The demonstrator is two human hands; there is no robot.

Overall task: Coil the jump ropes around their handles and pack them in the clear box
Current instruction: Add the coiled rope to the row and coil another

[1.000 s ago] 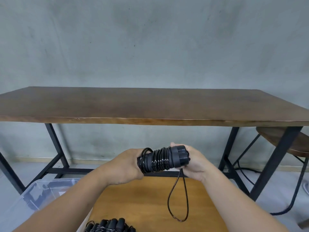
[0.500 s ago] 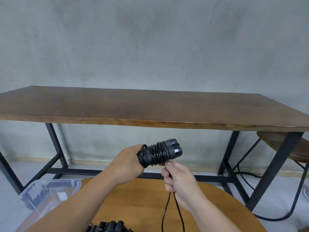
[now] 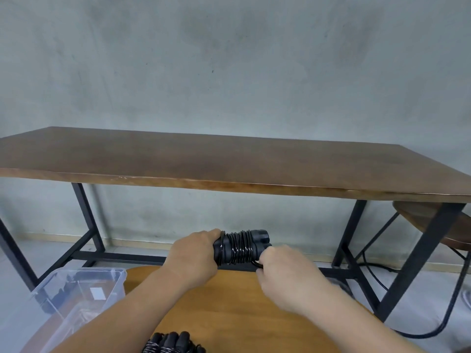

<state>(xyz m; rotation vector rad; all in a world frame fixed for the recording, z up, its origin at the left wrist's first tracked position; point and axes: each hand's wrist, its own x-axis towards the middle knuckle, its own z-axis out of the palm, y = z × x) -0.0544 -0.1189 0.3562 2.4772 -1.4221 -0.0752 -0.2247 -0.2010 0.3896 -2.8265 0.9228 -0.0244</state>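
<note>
Low in the centre of the frame, the person's left hand (image 3: 193,253) is clenched around one end of a pair of black jump-rope handles (image 3: 240,247), held side by side and roughly level above a round wooden table (image 3: 229,301). Shiny black rope (image 3: 235,248) is wound around the handles in many close turns; the exact number of turns cannot be counted. Just right of the bundle, the right hand (image 3: 283,273) is curled, its fingertips pinching a short bit of the rope right at the lower right end of the coil — the hand is slightly blurred.

One clear box (image 3: 76,296) sits in the lower left of the frame, beside the round table's edge, with dark shapes and a small white label showing through its walls; what lies inside cannot be made out.

At the bottom edge, centre, a second cluster of black handles (image 3: 173,342) pokes into view, about four rounded tips, cut off by the frame.

Behind stands one long dark wooden table (image 3: 229,161) on black metal legs, and at the right edge one wooden stool (image 3: 433,220).
</note>
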